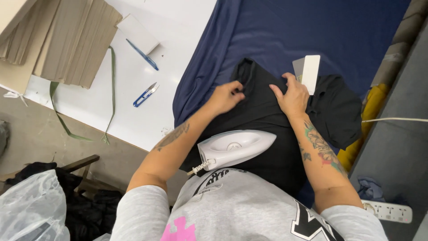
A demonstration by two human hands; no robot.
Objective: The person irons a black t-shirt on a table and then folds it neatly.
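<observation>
Navy cloth (321,31) covers the work surface beyond the fingers; on it lies a black garment (263,111), spread beneath both hands and running back toward the person's body. A white table (129,89) lies to the left of the fingers, with stacked cardboard sheets (67,40) at its far left corner and a green strap (109,89) trailing across it. A white iron (234,147) rests on the garment behind the wrists, between the forearms, well clear of the fingers. The left hand (225,96) has its fingers curled closed, pinching a fold of the garment at its upper edge. The right hand (292,96) lies flat on the cloth with fingers extended and open, pressing the fabric; just beyond its fingertips, touching them, stand two plain cards (307,71), one grey, one white, both upright rectangles whose faces carry no legible marking. To do this step well, it seems best to hold the fabric taut between pinch and flat palm so the fold lies square, and to keep both hands away from the iron. A white box (138,33) sits far left of the fingers, a blue pen (142,55) beside it and blue snips (146,94) nearer. A white power strip (388,212) lies behind the right elbow.
</observation>
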